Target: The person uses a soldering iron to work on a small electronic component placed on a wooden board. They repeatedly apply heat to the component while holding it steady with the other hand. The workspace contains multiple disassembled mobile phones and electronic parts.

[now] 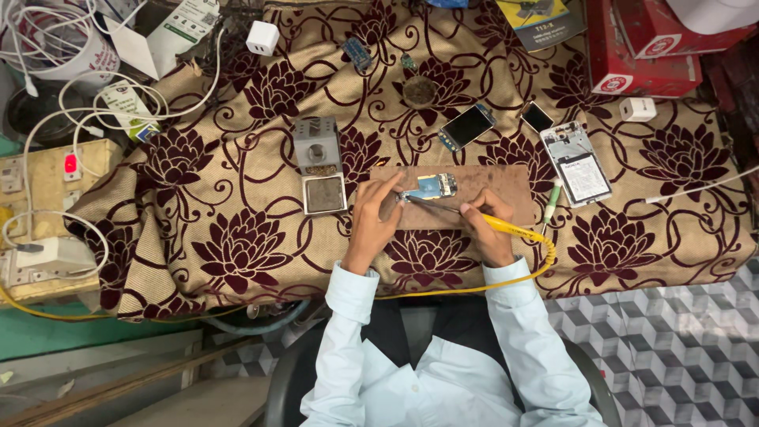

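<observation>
Yellow plastic marks the soldering iron (492, 224) held pen-fashion in the right hand (486, 229), its grip closed around the handle and the thin metal tip reaching left to a small blue circuit board (431, 187). The left hand (371, 217) has its fingers pressed down on the board's left end, pinning it; that grip is closed on the board's edge. Board and hands rest on a brown wooden block (506, 183) near the middle of the bench's front edge, on a gold cloth with maroon flowers (237, 245). Just left of the block stands a grey iron stand with its sponge tray (322, 194). To the right lies an opened white phone frame (577, 162), and behind the block a small phone screen (466, 126).
</observation>
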